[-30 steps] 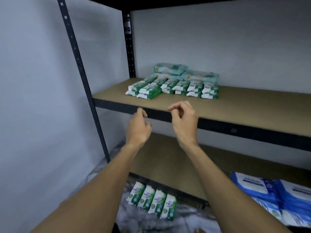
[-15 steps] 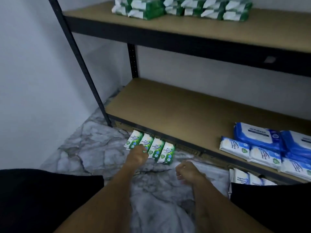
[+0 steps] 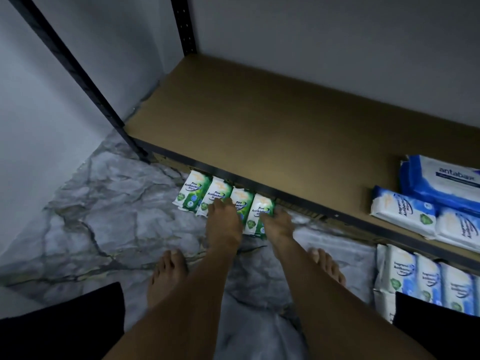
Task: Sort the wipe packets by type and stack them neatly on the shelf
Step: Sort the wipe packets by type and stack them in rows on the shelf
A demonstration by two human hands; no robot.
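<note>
Newly lowered to the floor (image 3: 104,203) row: left hand (image 3: 223,227) over the middle of four green pine packets (image 3: 191,192) lying at the bottom shelf (image 3: 259,126) front edge, right hand (image 3: 278,226) touching the end one; finger closure indiscernible, row unlifted, pickup apparently starting.

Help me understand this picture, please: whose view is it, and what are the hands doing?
There is no robot here: a person wears a camera on the head, so you look down along their arms. The left hand and right hand reach to four green packets in a row on the floor, against the edge of the shelf. Both hands touch them; whether they grip yet is unclear. Blue packets lie on the shelf at the right, more on the floor below.
</note>
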